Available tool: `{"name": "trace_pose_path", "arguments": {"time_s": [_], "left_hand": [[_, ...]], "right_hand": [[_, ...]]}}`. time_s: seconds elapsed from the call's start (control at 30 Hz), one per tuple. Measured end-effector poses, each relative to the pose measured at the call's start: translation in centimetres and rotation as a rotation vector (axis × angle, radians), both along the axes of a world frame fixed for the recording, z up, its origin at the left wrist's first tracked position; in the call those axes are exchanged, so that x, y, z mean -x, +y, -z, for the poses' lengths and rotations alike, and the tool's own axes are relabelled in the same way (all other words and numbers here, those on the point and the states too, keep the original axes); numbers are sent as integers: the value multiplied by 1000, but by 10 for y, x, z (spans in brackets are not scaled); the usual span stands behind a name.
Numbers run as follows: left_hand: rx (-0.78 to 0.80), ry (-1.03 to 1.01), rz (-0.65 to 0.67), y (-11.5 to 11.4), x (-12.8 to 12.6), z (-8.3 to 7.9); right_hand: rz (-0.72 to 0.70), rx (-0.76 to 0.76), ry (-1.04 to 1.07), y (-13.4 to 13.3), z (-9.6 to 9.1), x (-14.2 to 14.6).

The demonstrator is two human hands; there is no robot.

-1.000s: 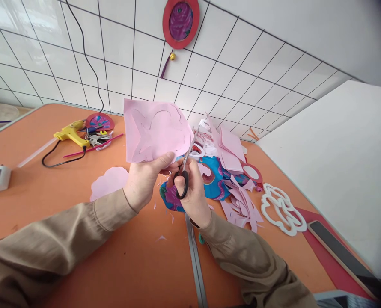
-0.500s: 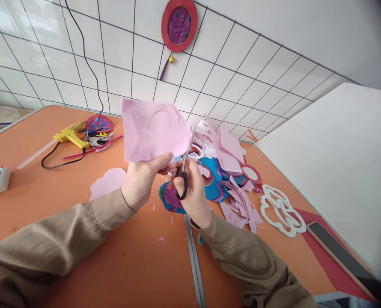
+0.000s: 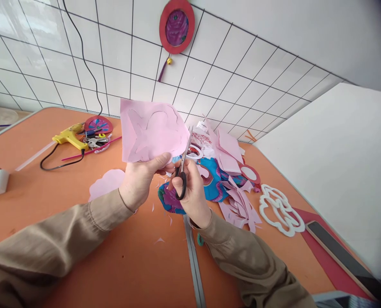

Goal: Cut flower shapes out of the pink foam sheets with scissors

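A pink sheet of paper (image 3: 155, 128) with a fish-like outline drawn on it is raised above the table. My left hand (image 3: 142, 177) pinches its lower edge, thumb in front. Scissors (image 3: 183, 171) with black handles sit in my right hand (image 3: 192, 188), thumb through one loop. Their blades point upward along the right edge of the sheet and appear nearly closed. Beneath the hands lies a purple and blue patterned fabric piece (image 3: 169, 199) among small paper snippets. Left of it rests a scalloped pink paper cutout (image 3: 107, 184).
A yellow glue gun (image 3: 70, 137) with a cord lies at left beside keys (image 3: 96, 140). Pink paper scraps (image 3: 240, 203), blue patterned fabric (image 3: 214, 179) and a white cloud-shaped stencil (image 3: 282, 209) lie at right. A round red-framed ornament (image 3: 177, 28) hangs on the tiled wall.
The view has shifted slightly. Both hands, the pink sheet and the scissors hold almost the same positions, with the blades still at the right edge of the sheet.
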State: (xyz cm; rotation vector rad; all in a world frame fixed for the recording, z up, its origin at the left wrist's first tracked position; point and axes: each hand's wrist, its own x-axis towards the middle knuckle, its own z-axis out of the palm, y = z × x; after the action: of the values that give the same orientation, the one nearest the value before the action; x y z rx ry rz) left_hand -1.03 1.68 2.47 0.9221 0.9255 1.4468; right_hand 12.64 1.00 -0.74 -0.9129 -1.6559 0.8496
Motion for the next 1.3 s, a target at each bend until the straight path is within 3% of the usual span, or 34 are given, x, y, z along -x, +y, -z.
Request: {"name": "trace_pose_path", "arguments": {"time_s": [1.3], "left_hand": [[-13, 30, 29, 4, 7, -4]], "right_hand": [[-15, 11, -38, 3, -5, -7]]}}
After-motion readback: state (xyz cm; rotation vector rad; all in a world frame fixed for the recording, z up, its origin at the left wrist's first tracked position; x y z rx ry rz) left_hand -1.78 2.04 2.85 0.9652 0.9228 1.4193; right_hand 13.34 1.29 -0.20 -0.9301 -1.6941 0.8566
